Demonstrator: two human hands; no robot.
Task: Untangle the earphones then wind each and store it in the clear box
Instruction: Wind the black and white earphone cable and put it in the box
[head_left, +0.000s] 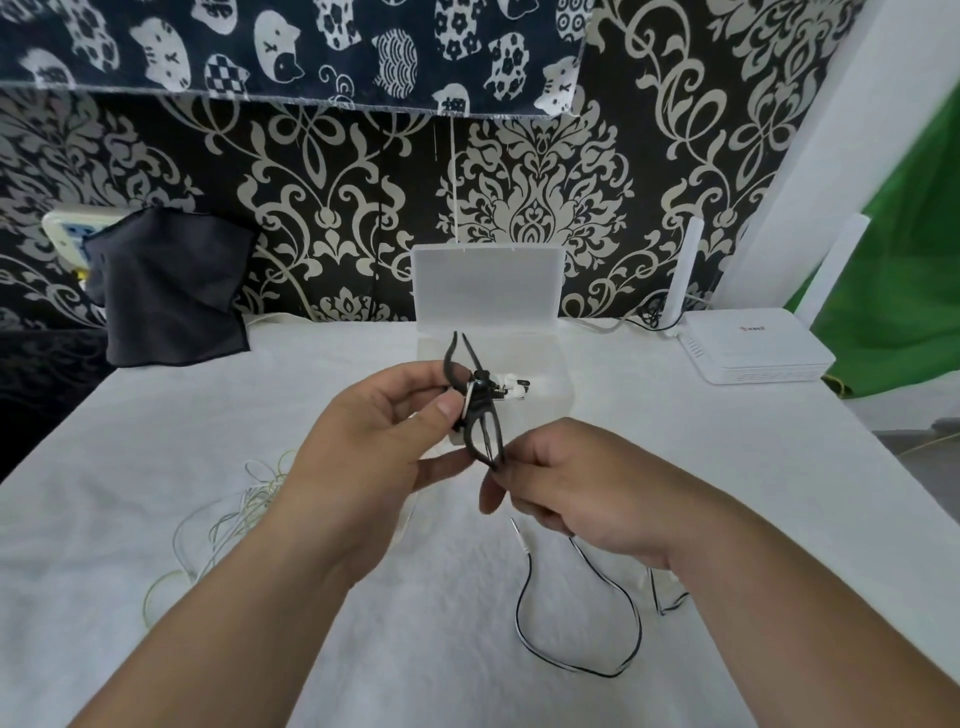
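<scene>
My left hand (379, 431) grips a wound bundle of black earphone cord (480, 415) between thumb and fingers, held above the table in front of the box. My right hand (576, 483) pinches the lower loop of that bundle. The clear box (550, 364) stands open behind it, its lid (488, 280) upright against the wall, with white earbuds (511, 387) showing just behind the bundle. A black-and-white flat cable (576, 660) with its jack (519, 535) lies on the cloth under my right wrist. A tangle of thin white and yellowish cord (239, 514) lies at left, partly hidden by my left forearm.
A white cloth (156, 441) covers the table. A white router (753, 345) with two antennas stands at the back right. A dark grey cloth (166, 291) hangs over something at the back left. Patterned fabric covers the wall behind.
</scene>
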